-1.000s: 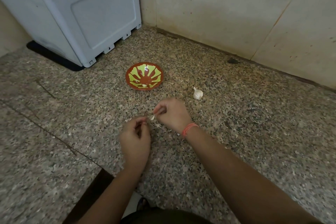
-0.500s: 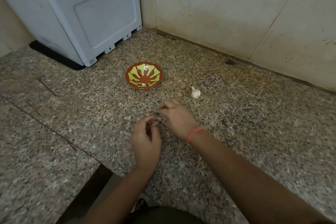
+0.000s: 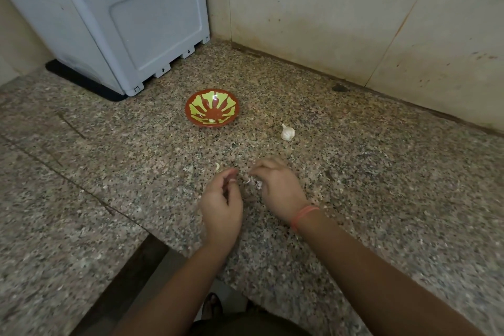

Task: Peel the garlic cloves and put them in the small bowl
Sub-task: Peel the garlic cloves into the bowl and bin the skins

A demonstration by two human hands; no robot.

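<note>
Your right hand is low over the granite counter, its curled fingers holding a small white and pink garlic piece, and I cannot tell if this piece is a clove or only skin. Your left hand is just beside it with the thumb and fingers curled together, but I cannot tell whether they pinch anything. A peeled clove lies on the counter just past the left fingertips, a pale clove lies inside the small bowl, and the garlic bulb rests to the right of the bowl, apart from it.
</note>
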